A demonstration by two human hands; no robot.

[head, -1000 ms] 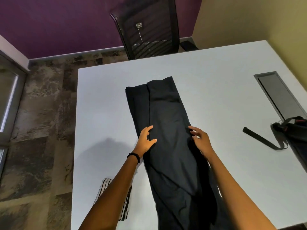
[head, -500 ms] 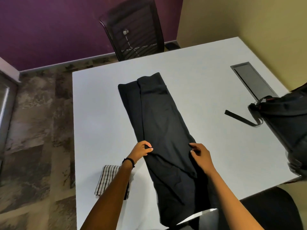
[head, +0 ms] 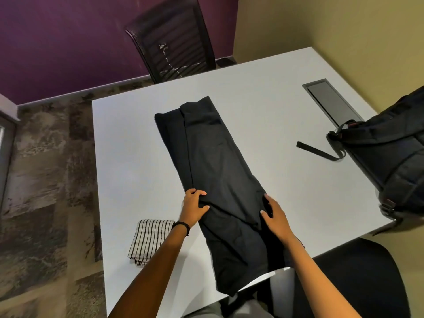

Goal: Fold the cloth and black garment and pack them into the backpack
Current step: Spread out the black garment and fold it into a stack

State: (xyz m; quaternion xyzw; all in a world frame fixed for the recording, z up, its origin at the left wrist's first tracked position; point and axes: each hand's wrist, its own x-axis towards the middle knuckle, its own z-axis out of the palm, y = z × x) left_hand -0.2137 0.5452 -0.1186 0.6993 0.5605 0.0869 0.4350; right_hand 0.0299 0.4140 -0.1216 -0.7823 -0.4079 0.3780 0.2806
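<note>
A long black garment (head: pixel 213 161) lies folded lengthwise down the middle of the white table (head: pixel 128 152), its near end hanging over the front edge. My left hand (head: pixel 193 208) grips its left edge with curled fingers. On the right edge, my right hand (head: pixel 274 214) pinches the fabric. A folded black-and-white checked cloth (head: pixel 149 239) sits at the table's left edge, close to my left forearm. The black backpack (head: pixel 390 157) lies at the right side of the table, one strap (head: pixel 319 151) stretched out toward the garment.
A black mesh office chair (head: pixel 174 40) stands beyond the far table edge. A grey cable hatch (head: pixel 330 99) is set into the table at far right. Another dark chair seat (head: pixel 358 278) is at lower right by the front edge.
Both hands have slid down the garment toward me and now hold its edges about midway. The view has shifted, bringing the backpack and checked cloth further into sight.
</note>
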